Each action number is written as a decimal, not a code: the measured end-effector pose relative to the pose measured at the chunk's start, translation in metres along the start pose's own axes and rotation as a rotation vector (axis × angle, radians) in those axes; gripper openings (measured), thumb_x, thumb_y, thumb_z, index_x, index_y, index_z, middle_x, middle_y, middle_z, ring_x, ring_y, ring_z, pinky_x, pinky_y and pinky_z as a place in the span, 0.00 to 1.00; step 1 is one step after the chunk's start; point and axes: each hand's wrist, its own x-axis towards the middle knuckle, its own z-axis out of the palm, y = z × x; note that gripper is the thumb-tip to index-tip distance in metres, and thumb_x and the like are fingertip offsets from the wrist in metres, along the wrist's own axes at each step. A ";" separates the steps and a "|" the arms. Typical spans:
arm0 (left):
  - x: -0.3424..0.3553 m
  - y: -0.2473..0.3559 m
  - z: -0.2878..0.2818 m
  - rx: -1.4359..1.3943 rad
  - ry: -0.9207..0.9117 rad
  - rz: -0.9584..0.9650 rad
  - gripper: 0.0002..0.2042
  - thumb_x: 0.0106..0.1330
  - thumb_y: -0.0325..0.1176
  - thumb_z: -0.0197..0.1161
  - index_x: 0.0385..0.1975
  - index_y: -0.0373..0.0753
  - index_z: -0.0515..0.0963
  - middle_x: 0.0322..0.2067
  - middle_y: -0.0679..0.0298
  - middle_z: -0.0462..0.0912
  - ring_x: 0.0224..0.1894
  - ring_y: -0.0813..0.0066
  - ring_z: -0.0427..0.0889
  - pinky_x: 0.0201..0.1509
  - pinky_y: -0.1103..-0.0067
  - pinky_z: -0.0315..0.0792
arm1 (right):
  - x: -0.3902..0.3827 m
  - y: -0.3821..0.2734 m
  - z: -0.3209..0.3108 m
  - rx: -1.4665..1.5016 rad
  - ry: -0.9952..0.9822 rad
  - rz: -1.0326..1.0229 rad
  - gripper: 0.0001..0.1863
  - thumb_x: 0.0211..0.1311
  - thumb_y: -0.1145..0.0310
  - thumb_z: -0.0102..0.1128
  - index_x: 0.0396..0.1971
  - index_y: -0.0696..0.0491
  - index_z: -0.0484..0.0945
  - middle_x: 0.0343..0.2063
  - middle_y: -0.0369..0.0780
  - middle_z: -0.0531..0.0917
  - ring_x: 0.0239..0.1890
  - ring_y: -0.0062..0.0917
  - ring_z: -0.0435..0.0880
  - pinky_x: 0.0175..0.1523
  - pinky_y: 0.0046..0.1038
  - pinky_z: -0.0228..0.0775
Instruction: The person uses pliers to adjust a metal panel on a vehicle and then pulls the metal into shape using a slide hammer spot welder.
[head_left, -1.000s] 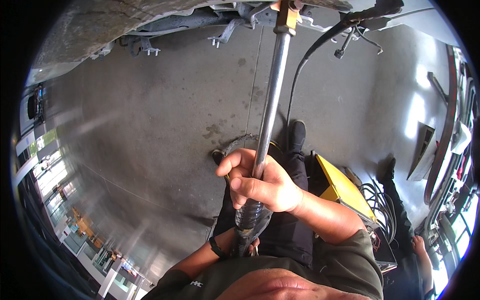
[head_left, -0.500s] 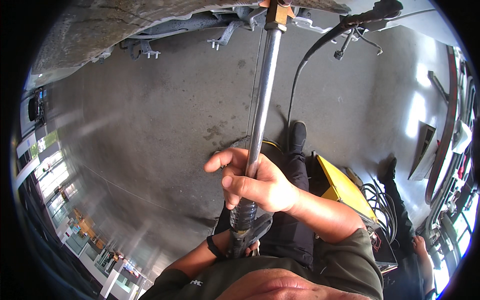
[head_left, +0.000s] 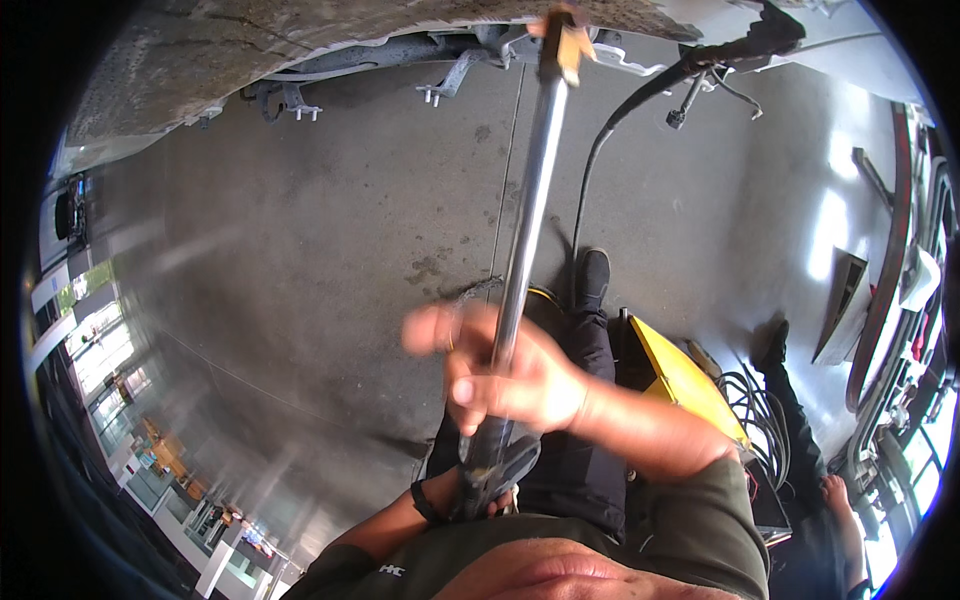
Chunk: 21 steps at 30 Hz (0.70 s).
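A long dent puller [head_left: 534, 190] with a bright metal rod and a blurred brass-coloured head [head_left: 566, 52] points away from me, its head by the car's bodywork [head_left: 380, 28]. Whether that head touches the metal I cannot make out. My right hand [head_left: 525, 375] is curled loosely round the rod just ahead of the black grip, index finger stuck out to the left, and its fingers are smeared by motion. Lower down, close to my body, my left hand [head_left: 497, 503] grasps the black handle [head_left: 487, 478]; most of its fingers are hidden behind it.
A thick black cable [head_left: 603, 130] hangs from the bodywork at the upper right. On my right stands a yellow machine [head_left: 690, 375] with coiled black cables [head_left: 757, 405]. Another person's arm [head_left: 846, 520] and leg show further right. Grey floor [head_left: 330, 230] lies below.
The dent puller's brass-coloured head has shifted slightly toward me and to the right, and is now blurred. My right hand has moved a little on or with the rod.
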 end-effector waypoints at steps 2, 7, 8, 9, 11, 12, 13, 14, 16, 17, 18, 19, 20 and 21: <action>-0.004 0.001 0.021 0.311 0.124 0.004 0.15 0.72 0.45 0.66 0.30 0.40 0.81 0.26 0.65 0.84 0.27 0.79 0.83 0.30 0.84 0.76 | -0.020 0.032 -0.001 0.116 -0.024 -0.081 0.36 0.70 0.73 0.65 0.74 0.64 0.62 0.26 0.35 0.81 0.30 0.20 0.85 0.42 0.24 0.79; -0.002 0.003 0.027 0.304 0.181 0.084 0.13 0.71 0.42 0.67 0.30 0.40 0.82 0.25 0.66 0.84 0.26 0.79 0.83 0.30 0.84 0.75 | -0.010 0.021 -0.004 0.140 0.059 -0.061 0.36 0.70 0.74 0.64 0.74 0.65 0.60 0.24 0.34 0.80 0.28 0.20 0.83 0.42 0.25 0.79; 0.000 0.008 0.031 0.235 0.165 0.054 0.13 0.70 0.43 0.68 0.30 0.40 0.81 0.25 0.66 0.83 0.26 0.79 0.82 0.29 0.83 0.74 | -0.007 0.016 -0.004 0.138 0.049 -0.055 0.36 0.70 0.75 0.63 0.74 0.65 0.60 0.24 0.35 0.80 0.28 0.20 0.83 0.42 0.25 0.79; 0.002 0.005 0.023 0.233 0.164 0.052 0.13 0.70 0.43 0.68 0.30 0.40 0.81 0.25 0.66 0.83 0.26 0.79 0.82 0.29 0.83 0.74 | -0.006 0.013 -0.002 0.137 0.045 -0.048 0.35 0.70 0.75 0.62 0.74 0.65 0.60 0.24 0.35 0.80 0.28 0.20 0.83 0.42 0.25 0.79; 0.008 0.003 0.002 0.094 -0.007 0.012 0.16 0.73 0.42 0.69 0.49 0.37 0.79 0.30 0.61 0.85 0.27 0.73 0.83 0.27 0.81 0.77 | -0.003 0.010 -0.001 0.108 0.018 -0.053 0.35 0.69 0.75 0.61 0.74 0.65 0.60 0.24 0.36 0.81 0.29 0.20 0.84 0.42 0.24 0.79; 0.009 0.004 0.007 0.095 -0.007 0.010 0.16 0.73 0.42 0.69 0.49 0.37 0.79 0.30 0.61 0.85 0.27 0.73 0.83 0.27 0.81 0.77 | -0.002 0.008 -0.001 0.104 0.016 -0.042 0.35 0.68 0.75 0.61 0.73 0.65 0.60 0.24 0.36 0.82 0.29 0.20 0.84 0.42 0.24 0.79; 0.009 0.006 0.014 0.098 -0.022 0.038 0.16 0.73 0.43 0.68 0.48 0.37 0.79 0.30 0.61 0.85 0.27 0.72 0.83 0.27 0.81 0.77 | -0.002 0.007 0.000 0.099 0.015 -0.030 0.36 0.67 0.75 0.60 0.73 0.65 0.61 0.24 0.36 0.82 0.29 0.20 0.84 0.42 0.24 0.79; 0.009 0.007 0.016 0.099 -0.029 0.051 0.16 0.73 0.43 0.68 0.48 0.37 0.79 0.30 0.61 0.85 0.26 0.72 0.83 0.26 0.81 0.77 | -0.002 0.005 0.000 0.093 0.030 -0.022 0.35 0.67 0.75 0.60 0.73 0.65 0.61 0.23 0.36 0.82 0.29 0.20 0.85 0.42 0.23 0.78; 0.007 0.006 0.015 0.113 -0.026 0.061 0.16 0.73 0.43 0.68 0.48 0.37 0.79 0.29 0.61 0.85 0.26 0.72 0.82 0.26 0.81 0.77 | 0.000 0.003 0.001 0.095 0.028 -0.021 0.35 0.67 0.75 0.60 0.72 0.65 0.61 0.23 0.36 0.82 0.29 0.20 0.85 0.42 0.23 0.79; 0.006 0.005 0.013 0.124 -0.015 0.054 0.16 0.73 0.43 0.68 0.48 0.37 0.79 0.29 0.61 0.85 0.25 0.72 0.82 0.26 0.81 0.77 | 0.001 0.003 0.001 0.096 0.029 -0.019 0.35 0.67 0.75 0.60 0.72 0.65 0.62 0.23 0.36 0.82 0.29 0.20 0.85 0.42 0.23 0.79; 0.005 0.004 0.011 0.124 -0.014 0.054 0.16 0.73 0.43 0.68 0.48 0.37 0.79 0.29 0.61 0.85 0.25 0.72 0.82 0.26 0.81 0.77 | 0.001 0.002 0.001 0.097 0.029 -0.019 0.35 0.67 0.75 0.60 0.72 0.65 0.62 0.23 0.36 0.82 0.29 0.20 0.85 0.42 0.23 0.79; 0.005 0.003 0.010 0.106 -0.007 0.046 0.15 0.74 0.43 0.68 0.47 0.37 0.79 0.29 0.61 0.85 0.25 0.72 0.82 0.26 0.81 0.77 | 0.002 0.002 0.002 0.096 0.028 -0.022 0.35 0.67 0.75 0.60 0.72 0.66 0.62 0.23 0.36 0.82 0.29 0.20 0.85 0.42 0.23 0.79; 0.005 0.003 0.009 0.088 0.000 0.039 0.15 0.74 0.43 0.68 0.47 0.37 0.79 0.29 0.61 0.85 0.26 0.72 0.83 0.26 0.81 0.77 | 0.002 0.002 0.003 0.095 0.028 -0.024 0.34 0.67 0.75 0.60 0.72 0.66 0.62 0.24 0.36 0.82 0.29 0.20 0.85 0.43 0.23 0.79; 0.004 0.005 0.012 0.089 -0.001 0.038 0.15 0.74 0.43 0.68 0.47 0.37 0.79 0.29 0.61 0.85 0.26 0.72 0.83 0.26 0.81 0.77 | 0.001 0.002 0.003 0.094 0.028 -0.025 0.34 0.67 0.75 0.60 0.72 0.66 0.62 0.24 0.36 0.82 0.29 0.20 0.85 0.43 0.23 0.79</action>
